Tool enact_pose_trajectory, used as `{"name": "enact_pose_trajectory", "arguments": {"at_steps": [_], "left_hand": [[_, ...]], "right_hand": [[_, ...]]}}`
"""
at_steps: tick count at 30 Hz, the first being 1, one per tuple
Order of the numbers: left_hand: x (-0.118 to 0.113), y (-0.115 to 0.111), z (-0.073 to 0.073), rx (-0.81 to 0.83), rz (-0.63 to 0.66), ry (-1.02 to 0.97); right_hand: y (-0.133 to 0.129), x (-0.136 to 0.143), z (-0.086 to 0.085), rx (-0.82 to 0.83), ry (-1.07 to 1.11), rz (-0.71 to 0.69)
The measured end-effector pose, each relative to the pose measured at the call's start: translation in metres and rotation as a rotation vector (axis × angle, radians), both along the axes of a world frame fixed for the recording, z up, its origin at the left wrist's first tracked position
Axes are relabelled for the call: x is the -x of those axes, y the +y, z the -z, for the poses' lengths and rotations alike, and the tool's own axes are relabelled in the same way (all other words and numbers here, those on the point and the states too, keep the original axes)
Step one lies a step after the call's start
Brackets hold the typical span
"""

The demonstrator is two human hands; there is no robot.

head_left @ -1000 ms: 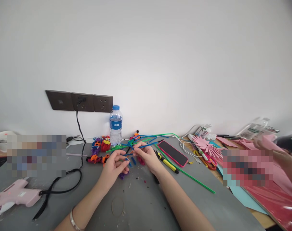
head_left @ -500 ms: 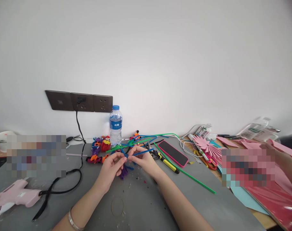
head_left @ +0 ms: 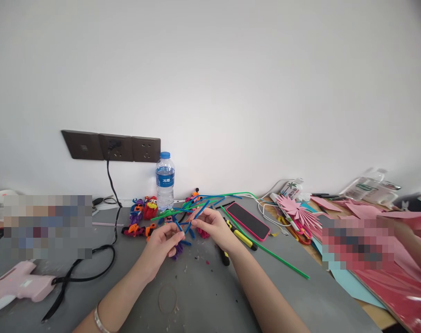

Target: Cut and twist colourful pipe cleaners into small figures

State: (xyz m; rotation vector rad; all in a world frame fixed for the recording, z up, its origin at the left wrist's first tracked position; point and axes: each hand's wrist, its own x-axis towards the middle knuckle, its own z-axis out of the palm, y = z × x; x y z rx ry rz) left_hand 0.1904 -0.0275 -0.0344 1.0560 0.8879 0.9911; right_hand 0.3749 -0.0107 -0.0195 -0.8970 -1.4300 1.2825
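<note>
The fingers of the left hand (head_left: 164,240) and right hand (head_left: 210,225) each pinch blue stems (head_left: 197,213) above the table (head_left: 210,296), fingertips near each other. Just beyond are colourful figures (head_left: 137,212) and green stems (head_left: 269,245). Farther out, a bottle (head_left: 165,182) stands left, a phone (head_left: 248,221) and pliers (head_left: 243,237) lie right, and a glue gun (head_left: 21,283) rests far left.

Beyond my grey desk's (head_left: 196,300) bare front, a clear blue-capped plastic bottle (head_left: 165,182) blocks the back.
</note>
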Motion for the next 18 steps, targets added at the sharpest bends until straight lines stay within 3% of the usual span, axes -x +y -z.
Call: {"name": "enact_pose_trajectory", "arguments": {"at_steps": [5, 12, 15, 18], "left_hand": [[-0.0027, -0.0060, 0.0012, 0.001, 0.170, 0.074], [0.0018, -0.0092, -0.0005, 0.001, 0.304, 0.166], [0.0029, -0.0060, -0.0021, -0.019, 0.282, 0.193], [0.0015, -0.0032, -0.0012, -0.051, 0.155, 0.172]], "right_hand": [[-0.0032, -0.0032, -0.0041, -0.002, -0.024, -0.131], [-0.0082, -0.0056, -0.0082, 0.092, -0.082, -0.276], [-0.0072, -0.0038, -0.0064, 0.109, -0.033, -0.240], [-0.0039, 0.0008, -0.0023, 0.119, 0.050, -0.126]]}}
